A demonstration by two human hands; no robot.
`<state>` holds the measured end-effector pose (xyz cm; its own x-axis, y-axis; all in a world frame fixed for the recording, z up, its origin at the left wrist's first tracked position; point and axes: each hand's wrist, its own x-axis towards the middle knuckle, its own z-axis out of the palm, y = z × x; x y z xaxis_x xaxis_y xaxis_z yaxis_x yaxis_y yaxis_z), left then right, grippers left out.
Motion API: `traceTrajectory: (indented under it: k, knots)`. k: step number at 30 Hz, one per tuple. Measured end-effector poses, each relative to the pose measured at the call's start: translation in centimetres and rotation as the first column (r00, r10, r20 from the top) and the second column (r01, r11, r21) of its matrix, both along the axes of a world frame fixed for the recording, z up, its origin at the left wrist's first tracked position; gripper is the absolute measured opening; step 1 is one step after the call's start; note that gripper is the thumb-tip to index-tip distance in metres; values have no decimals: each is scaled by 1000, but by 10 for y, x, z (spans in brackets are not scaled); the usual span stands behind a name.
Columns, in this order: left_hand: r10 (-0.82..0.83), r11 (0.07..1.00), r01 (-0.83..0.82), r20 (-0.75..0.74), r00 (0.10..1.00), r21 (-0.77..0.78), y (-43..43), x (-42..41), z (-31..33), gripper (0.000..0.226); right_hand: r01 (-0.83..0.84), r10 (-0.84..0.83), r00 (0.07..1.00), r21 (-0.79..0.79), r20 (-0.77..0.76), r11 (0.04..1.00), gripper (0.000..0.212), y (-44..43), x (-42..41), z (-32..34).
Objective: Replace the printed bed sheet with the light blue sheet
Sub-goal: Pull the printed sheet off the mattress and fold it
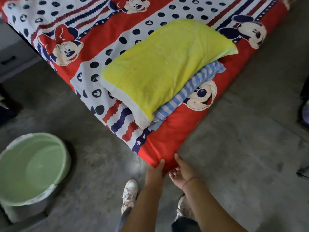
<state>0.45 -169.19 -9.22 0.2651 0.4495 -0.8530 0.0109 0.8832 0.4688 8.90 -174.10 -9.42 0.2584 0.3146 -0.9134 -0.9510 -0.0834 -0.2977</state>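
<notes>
At the bed (168, 143) corner, our left hand (156, 170) and right hand (180, 170) grip the printed sheet (107, 33). Next, we likely untuck it.

2 arms lowered, left grip (156, 170), right grip (180, 172) side by side, clutching printed bed sheet (167, 144)

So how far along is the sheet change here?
Nothing is done yet: the printed sheet is still on. In hand: the left hand and right hand grip its near corner. Left: strip it, lift the pillow off the folded blue sheet, then spread that.
</notes>
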Motion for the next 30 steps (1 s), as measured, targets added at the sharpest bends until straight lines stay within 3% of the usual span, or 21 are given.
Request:
traceTrajectory:
  k: [4,7,10,14,18,22,24,26,28,30]
  knots:
    - [204,979,-204,-63,977,8,-8,8,2,16,-75,105,977,159,-188,984,39,13,11,2]
    - [375,925,-376,-31,926,-55,-10,2,3,9,95,-50,964,160,-262,982,40,20,26,2]
    - [374,927,-372,33,927,-53,-11,-2,7,7,163,-123,937,97,-328,982,39,22,47,5]
    - [426,905,-420,142,894,-73,0,-10,15,12,106,-89,978,81,-189,991,38,18,90,9]
    - [440,897,-425,164,883,-118,3,-8,14,24,-86,87,995,30,-44,996,18,14,122,17]
    - [440,889,-398,178,880,-228,-17,26,12,45,-226,223,970,17,98,974,49,6,122,14]
    - [346,922,-291,205,916,-256,-35,53,11,47,-283,281,947,-7,158,959,26,-6,116,7]
    - [313,933,-251,239,919,-257,-51,82,14,57,-305,305,935,-25,180,952,43,-17,115,-3]
    - [356,920,-292,251,900,-261,-60,106,17,71,-345,335,913,0,233,939,31,-22,119,-1]
    - [410,901,-354,226,884,-249,-62,124,16,68,-421,402,860,-7,313,907,11,-21,130,3]
